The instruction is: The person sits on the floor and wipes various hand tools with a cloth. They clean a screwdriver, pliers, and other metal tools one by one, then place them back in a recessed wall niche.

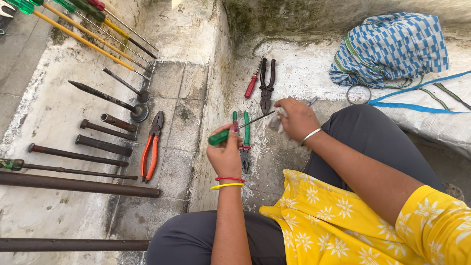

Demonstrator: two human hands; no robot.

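My left hand [224,153] grips the green handle of a screwdriver [219,137], whose thin shaft runs up and right toward my right hand [296,119]. That hand pinches a small white cloth [278,119] around the shaft's tip. Green-handled pliers [246,142] lie on the concrete just beneath both hands. A red-handled screwdriver [251,86] and dark pliers [266,84] lie a little farther away. I wear red and yellow bangles on the left wrist and a silver bangle on the right.
Orange-handled pliers [151,146] lie on the tiled floor to the left, beside several rusty punches, chisels and long rods [78,185]. Long yellow-shafted screwdrivers [88,41] rest at top left. A blue-and-white checked cloth bag [392,46] and a metal ring [359,94] sit at right.
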